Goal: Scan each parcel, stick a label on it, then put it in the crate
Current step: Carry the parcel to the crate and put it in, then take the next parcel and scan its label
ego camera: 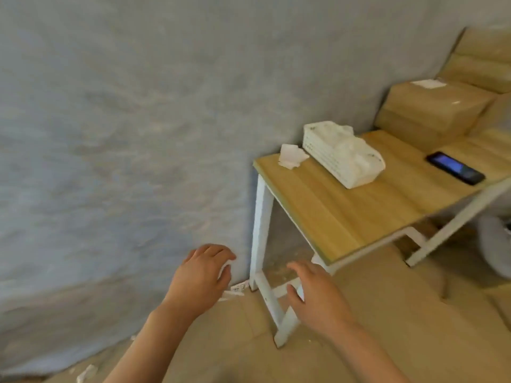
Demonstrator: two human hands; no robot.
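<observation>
grey-blue fabric backdrop fills the space beyond both hands, meeting a tan floor below them. the left hand (203, 275) hangs low with its fingers curled round a small white scrap, probably a label or its backing, though the blur keeps me from being sure. the right hand (315, 290) is beside it, fingers loosely spread and holding nothing, just in front of the white metal leg of the light wooden table (345, 214).

beyond the right fingertips, up on the tabletop, lie a few loose white paper slips (291, 156) near the corner, then a white ribbed packet with crumpled white wrapping (343, 154), and further right a black handheld scanner with a lit blue screen (455, 167). farthest from the fingers, at the back right, are the stacked brown cardboard parcels (434, 111); the nearest one carries a white label (428, 83) on top. no crate is in view.

the parcels look stiff and boxy, taped smooth, so likely a bit slippery on the faces; weight cannot be judged. a two-handed hold on opposite side walls, low near the bottom edges, seems safest, keeping the top face free for scanning and labelling.

more white paper scraps (233, 293) lie on the floor just past the left fingers.
</observation>
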